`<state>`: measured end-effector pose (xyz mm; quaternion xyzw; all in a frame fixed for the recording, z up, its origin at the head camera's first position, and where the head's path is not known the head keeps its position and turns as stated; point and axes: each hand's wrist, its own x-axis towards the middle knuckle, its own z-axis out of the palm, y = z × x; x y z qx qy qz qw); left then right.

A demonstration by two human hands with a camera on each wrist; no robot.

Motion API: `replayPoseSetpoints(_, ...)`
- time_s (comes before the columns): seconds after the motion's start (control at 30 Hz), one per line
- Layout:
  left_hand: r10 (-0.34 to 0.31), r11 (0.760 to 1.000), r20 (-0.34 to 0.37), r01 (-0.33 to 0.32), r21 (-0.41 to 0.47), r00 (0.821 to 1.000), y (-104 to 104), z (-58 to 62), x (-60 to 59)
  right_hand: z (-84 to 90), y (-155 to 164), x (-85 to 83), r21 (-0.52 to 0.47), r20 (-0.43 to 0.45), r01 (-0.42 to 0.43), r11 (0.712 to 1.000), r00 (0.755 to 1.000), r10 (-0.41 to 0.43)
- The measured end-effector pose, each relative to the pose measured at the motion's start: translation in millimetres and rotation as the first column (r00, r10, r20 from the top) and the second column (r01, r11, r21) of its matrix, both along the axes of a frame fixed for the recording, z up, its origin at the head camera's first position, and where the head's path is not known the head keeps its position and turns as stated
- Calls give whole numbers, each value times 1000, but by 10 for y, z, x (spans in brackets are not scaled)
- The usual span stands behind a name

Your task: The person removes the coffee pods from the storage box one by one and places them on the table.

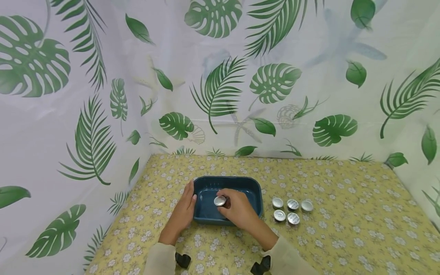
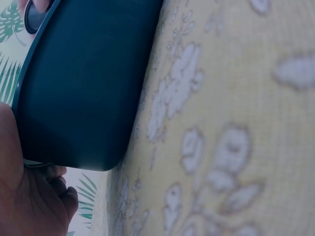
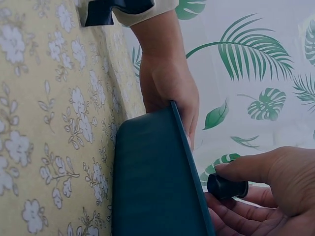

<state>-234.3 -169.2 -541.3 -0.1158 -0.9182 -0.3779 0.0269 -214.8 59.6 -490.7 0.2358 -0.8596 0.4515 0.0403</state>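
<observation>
In the head view, a dark blue-green rectangular dish (image 1: 227, 220) stands on the table. My left hand (image 1: 183, 208) holds its left end, thumb at the rim; bent fingers (image 2: 58, 189) show beyond that end in the left wrist view. Above the inside of the dish, my right hand (image 1: 238, 206) pinches a coffee capsule (image 1: 220, 201) between thumb and fingers, silver lid up. The right wrist view shows its dark cup-shaped body (image 3: 226, 187). Several more capsules (image 1: 293, 204) with silver lids stand in two rows right of the dish.
A yellow cloth with white flowers (image 1: 347, 221) covers the table. Behind and at the left hangs a white curtain (image 1: 220, 141) with green leaf prints, meeting the table's far edge. Black straps (image 1: 261, 265) sit by both sleeves.
</observation>
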Motion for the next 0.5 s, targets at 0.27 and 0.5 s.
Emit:
replayPoseSetpoints(0.27,-8,1000,3,8,1,1000,-8,24,5,36,84,75,-22,10,27,999,1000,-26)
replayPoseSetpoints(0.5,-19,1000,6,19,0,1000,-11,27,7,60,154,137,-28,17,32,999,999,-32)
